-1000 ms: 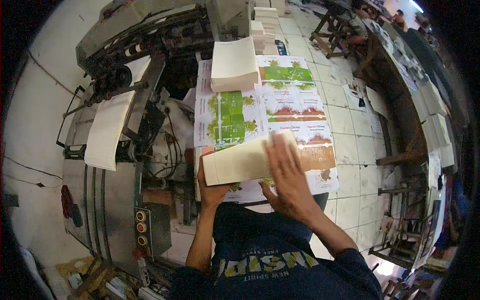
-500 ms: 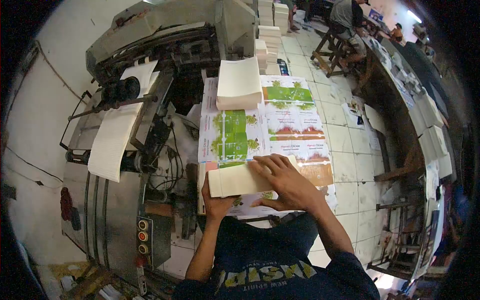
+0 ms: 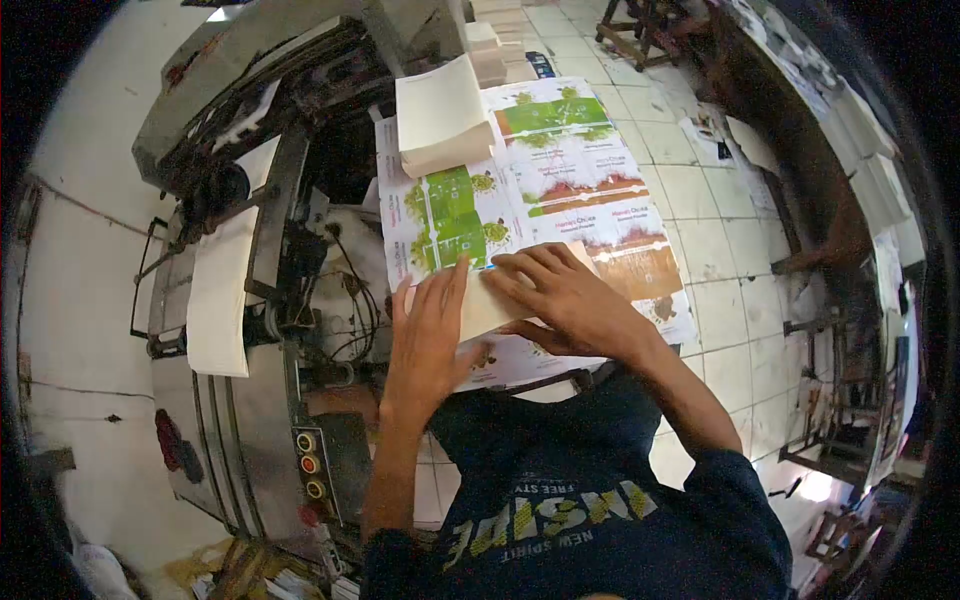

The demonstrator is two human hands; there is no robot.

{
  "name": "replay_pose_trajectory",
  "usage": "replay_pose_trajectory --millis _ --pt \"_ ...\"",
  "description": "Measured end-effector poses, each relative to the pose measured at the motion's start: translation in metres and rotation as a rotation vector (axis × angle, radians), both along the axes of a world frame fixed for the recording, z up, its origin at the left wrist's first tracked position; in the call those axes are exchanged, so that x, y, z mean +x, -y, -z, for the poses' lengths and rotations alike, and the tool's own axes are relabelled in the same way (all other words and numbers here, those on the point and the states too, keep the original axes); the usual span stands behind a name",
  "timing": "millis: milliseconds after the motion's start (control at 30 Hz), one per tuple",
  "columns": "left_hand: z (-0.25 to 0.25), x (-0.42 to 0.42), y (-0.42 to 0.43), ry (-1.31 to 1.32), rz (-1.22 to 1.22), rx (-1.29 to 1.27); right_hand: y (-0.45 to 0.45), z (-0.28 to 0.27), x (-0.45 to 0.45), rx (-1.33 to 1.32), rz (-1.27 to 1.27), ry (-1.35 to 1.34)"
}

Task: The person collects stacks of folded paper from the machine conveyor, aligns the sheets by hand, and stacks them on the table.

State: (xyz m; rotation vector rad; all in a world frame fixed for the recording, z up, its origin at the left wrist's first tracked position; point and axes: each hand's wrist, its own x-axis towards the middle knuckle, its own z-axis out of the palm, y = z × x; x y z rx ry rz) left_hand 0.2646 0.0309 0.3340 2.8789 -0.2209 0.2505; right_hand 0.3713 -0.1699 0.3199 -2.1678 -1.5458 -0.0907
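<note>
A narrow stack of cream paper (image 3: pixel 487 308) lies at the near end of the printed sheets (image 3: pixel 590 215), partly covered by both hands. My left hand (image 3: pixel 425 335) is at the stack's left end, fingers stretched out and pointing away from me. Across the stack's right part rests my right hand (image 3: pixel 575 305), its fingers over the top toward the far edge and its thumb by the near edge. A taller stack of cream paper (image 3: pixel 440 115) sits farther back on the same sheets, apart from both hands.
To the left stands a large printing machine (image 3: pixel 225 440) with a paper strip (image 3: pixel 218 300) hanging on it and round buttons (image 3: pixel 310 465). More paper piles (image 3: pixel 490 45) stand behind. A long workbench (image 3: pixel 800 120) and a wooden stool (image 3: pixel 635 40) are at the right.
My left hand has gone from gripping the narrow stack's left end to fingers stretched out beside it. The right hand stays on the stack. The head view has shifted.
</note>
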Motion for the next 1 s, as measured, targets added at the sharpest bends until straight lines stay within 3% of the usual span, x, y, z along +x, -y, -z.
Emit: replay_pose_trajectory --millis 233,500,700,1000 --pt "0.002 0.012 -0.009 -0.065 0.072 0.098 0.007 0.001 0.005 -0.015 -0.003 0.114" --pt "0.000 0.013 -0.019 -0.113 0.112 -0.077 0.004 -0.003 0.009 -0.060 0.011 0.075" --pt "0.003 0.009 -0.015 -0.003 0.082 0.008 0.004 -0.002 -0.003 -0.114 0.087 0.101" --pt "0.019 0.009 -0.009 0.071 -0.033 -0.082 -0.005 -0.006 -0.005 -0.121 0.091 0.158"
